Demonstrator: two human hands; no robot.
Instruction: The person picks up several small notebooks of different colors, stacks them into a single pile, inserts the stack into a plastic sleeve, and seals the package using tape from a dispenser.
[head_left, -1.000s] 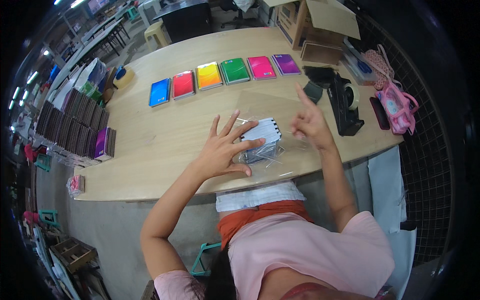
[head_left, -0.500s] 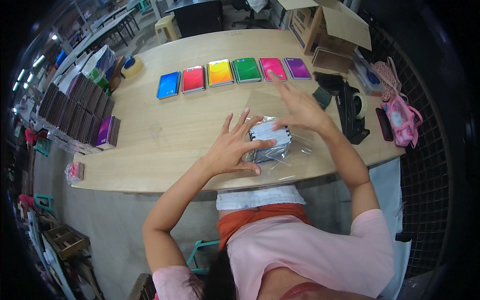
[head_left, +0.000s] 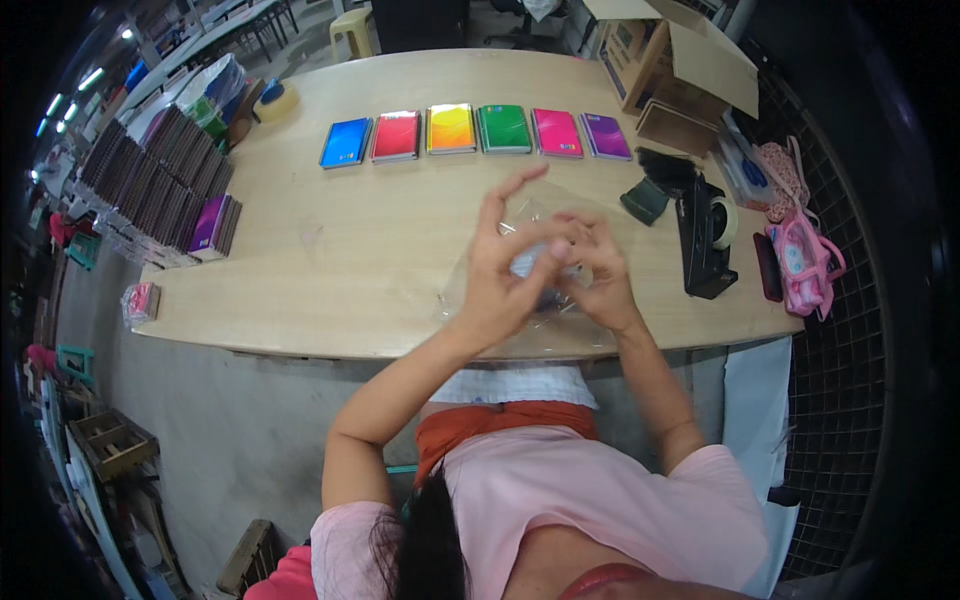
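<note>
Clear plastic wrap is spread on the table in front of me. Within it, a whitish-blue stack, probably small notebooks, shows between my fingers and is mostly hidden. My left hand is over the stack's left side, its index finger stretched out and its thumb and other fingers apart, reaching toward the right hand. On the other side my right hand has bent fingers pinched on the wrap. Beyond the hands lies a row of spiral notebooks: blue, red, yellow, green, pink and purple.
Tall notebook stacks stand at the left, with a tape roll behind and a small wrapped pack near the edge. At right are a black tape dispenser, a pink pouch and an opened cardboard box.
Both hands have come together over the wrapped stack. My right hand has dropped back from near the notebook row, and its fingers have closed on the wrap. The view has shifted slightly.
</note>
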